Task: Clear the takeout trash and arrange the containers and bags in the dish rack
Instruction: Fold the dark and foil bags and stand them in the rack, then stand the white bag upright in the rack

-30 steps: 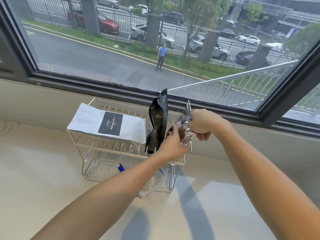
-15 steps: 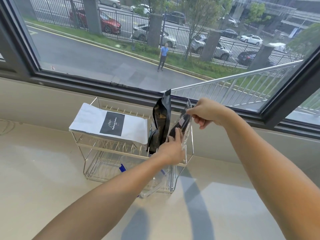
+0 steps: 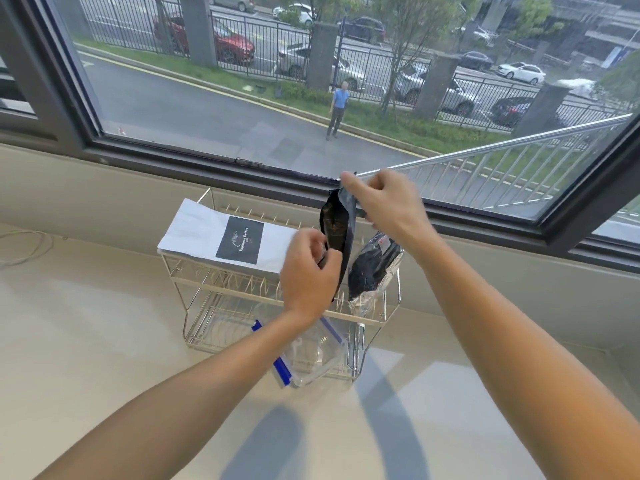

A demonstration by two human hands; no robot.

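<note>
The right hand (image 3: pixel 384 202) pinches the top edge of the black bag (image 3: pixel 337 233), and the left hand (image 3: pixel 308 271) grips its lower side, probably so the floppy pouch stays upright between the tines of the rack (image 3: pixel 214 292). The bag stands in the upper tier, at 12 o'clock from the left hand. Just beside it at 3 o'clock a foil bag (image 3: pixel 375 271) leans in the next slot. At 9 o'clock the white bag (image 3: pixel 194 233) lies flat across the tines. A zip bag (image 3: pixel 311 355) sits in the lower tier at 6 o'clock.
</note>
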